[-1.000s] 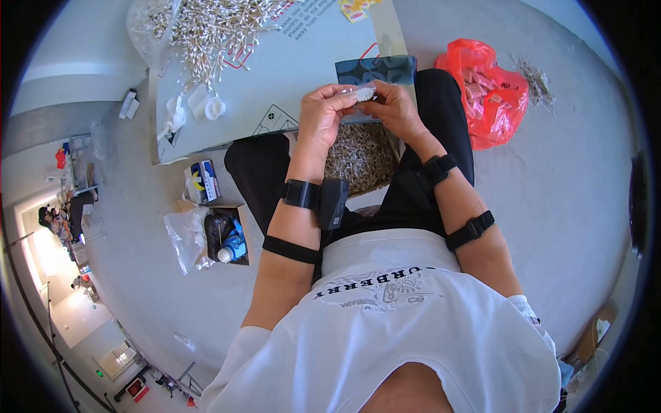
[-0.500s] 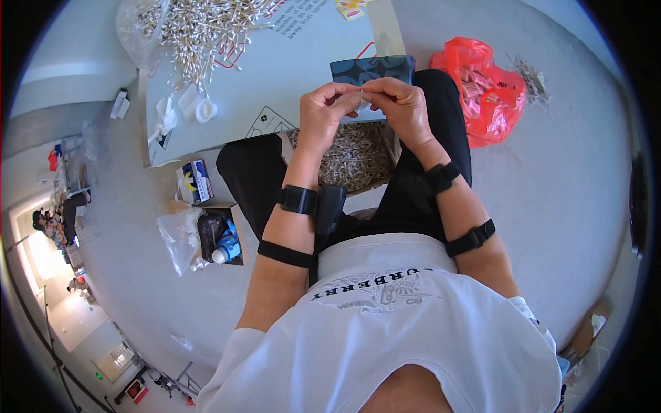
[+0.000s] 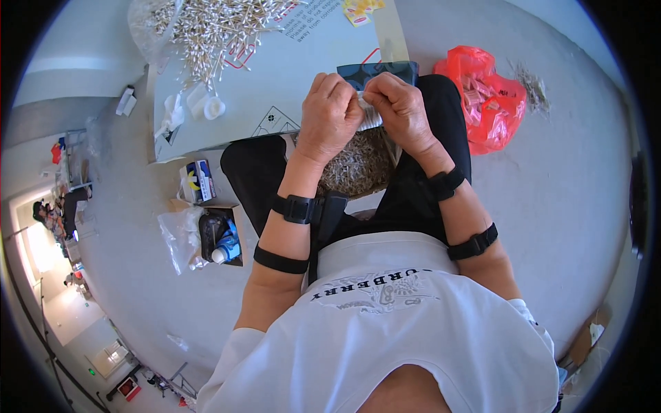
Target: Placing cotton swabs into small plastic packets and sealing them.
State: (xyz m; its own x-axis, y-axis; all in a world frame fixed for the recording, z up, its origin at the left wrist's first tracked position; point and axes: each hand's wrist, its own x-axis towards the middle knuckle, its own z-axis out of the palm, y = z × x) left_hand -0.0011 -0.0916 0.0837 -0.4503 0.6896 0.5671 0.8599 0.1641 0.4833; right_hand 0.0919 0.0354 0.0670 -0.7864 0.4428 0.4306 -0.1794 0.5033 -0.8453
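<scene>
My left hand [image 3: 328,115] and my right hand [image 3: 401,110] meet above my lap, fingers pinched at the top edge of a small whitish packet [image 3: 372,117]. White, stick-like stripes show through the packet, which hangs between the hands and is partly covered by them. Below lies an open box [image 3: 394,153] between my thighs, filled with many cotton swabs [image 3: 354,165]. Just beyond my fingers, a dark film sheet [image 3: 379,67] with pale rounded shapes rests at the table's near edge.
A heap of cotton swabs [image 3: 213,41] spills from a clear bag [image 3: 153,27] on the pale table [image 3: 241,103]. A white round tub [image 3: 215,108] stands nearby. At right are a red plastic bag [image 3: 506,103] and loose sticks [image 3: 536,89]. A carton [image 3: 234,234] holds a blue bottle [image 3: 224,251].
Both hands have turned, with the fingers more curled and the backs more in view. More of the striped packet now shows below them. The view has shifted slightly.
</scene>
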